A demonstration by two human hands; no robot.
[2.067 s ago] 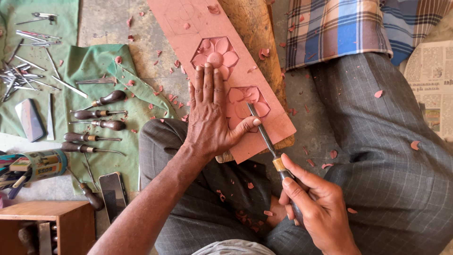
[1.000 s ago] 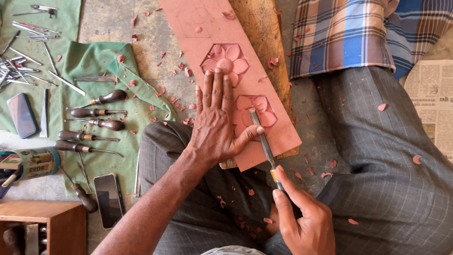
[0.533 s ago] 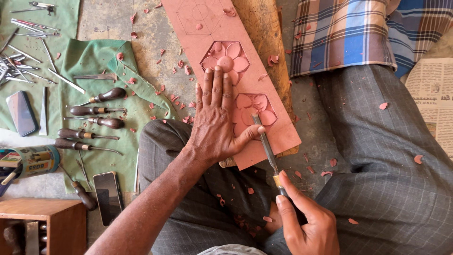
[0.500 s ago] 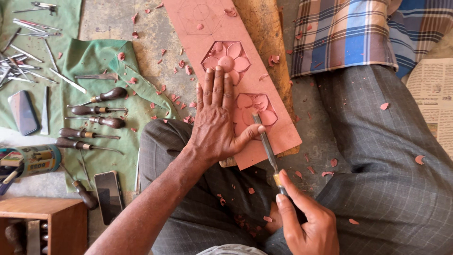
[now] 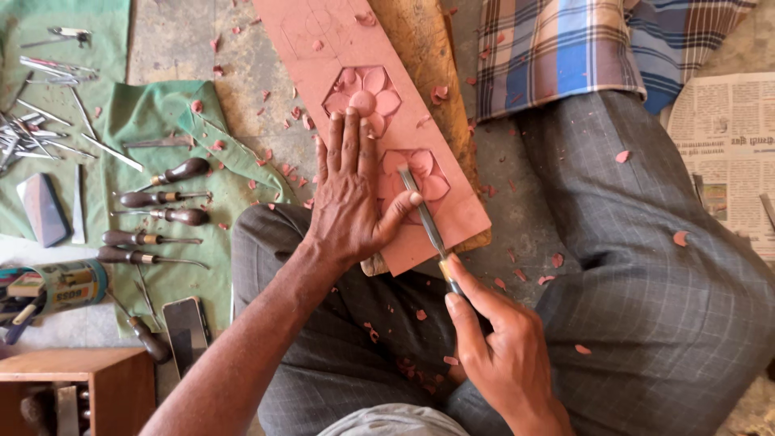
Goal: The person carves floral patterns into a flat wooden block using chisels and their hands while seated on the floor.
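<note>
A long reddish-pink board [image 5: 319, 36] with two carved flowers lies slanted on a wooden block, its near end over my lap. My left hand [image 5: 349, 198] presses flat on the board, fingers spread up toward the upper flower [image 5: 362, 92], thumb against the chisel blade. My right hand [image 5: 499, 349] grips the handle of a narrow chisel [image 5: 425, 228]. The chisel's metal tip rests on the lower flower [image 5: 428, 179].
Several wooden-handled carving tools [image 5: 157, 206] lie on a green cloth [image 5: 161, 121] at left, with loose metal tools [image 5: 36, 129], a sharpening stone [image 5: 44, 210], a can [image 5: 56, 287], a phone [image 5: 187, 323] and a wooden box [image 5: 73, 391]. Newspaper [image 5: 726, 145] at right. Pink chips are scattered about.
The chisel tip has stayed on the lower flower while my right hand shifted slightly. My left hand has kept pressing on the board.
</note>
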